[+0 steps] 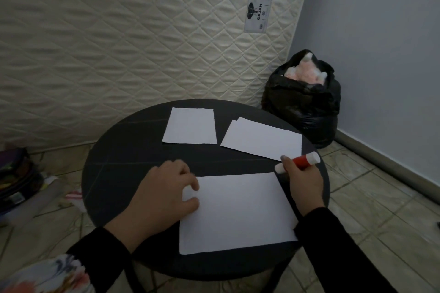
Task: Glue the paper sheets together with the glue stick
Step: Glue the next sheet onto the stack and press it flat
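Note:
A large white paper sheet (238, 211) lies at the near side of the round black table (119, 164). My left hand (164, 192) rests on its left edge, with fingers curled over the paper. Just past the sheet's far right corner, my right hand (303, 182) grips a red and white glue stick (301, 162), held nearly level. Farther back lie a smaller white sheet (190, 126) and, to its right, two overlapping white sheets (262, 138).
A quilted mattress (142, 43) leans upright behind the table. A black bag (302, 107) with something pink inside stands in the corner at the right. Bags and clutter (21, 181) sit on the tiled floor at the left.

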